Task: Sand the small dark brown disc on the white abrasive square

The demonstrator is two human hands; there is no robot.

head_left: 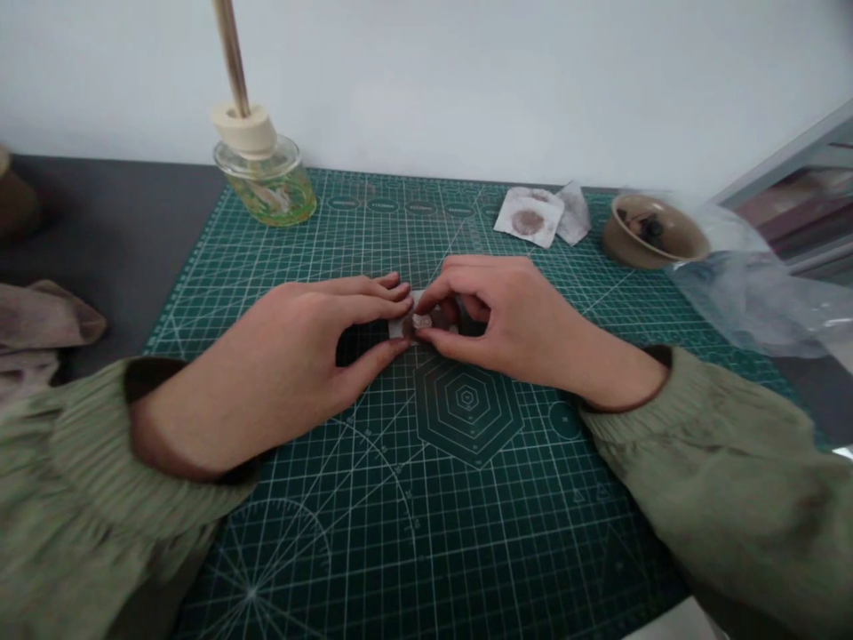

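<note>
Grip: left hand (286, 373) and right hand (513, 311) both pinch a small white paper piece (398, 329) between thumb and fingertips; tips nearly meet at centre
Held item: centre of frame, just above green cutting mat (299, 569); brownish spot on it, too small to tell
Upper left: glass reed diffuser bottle (265, 187) on mat corner, reed stick (232, 53) upright
Upper centre-right: stained paper pad (526, 218) beside crumpled tissue (574, 213)
Upper right: tan ceramic bowl (653, 233); clear plastic bag (746, 293) beside it
Left edge: brownish cloth (36, 324); olive ribbed sleeves (720, 462) on both forearms
</note>
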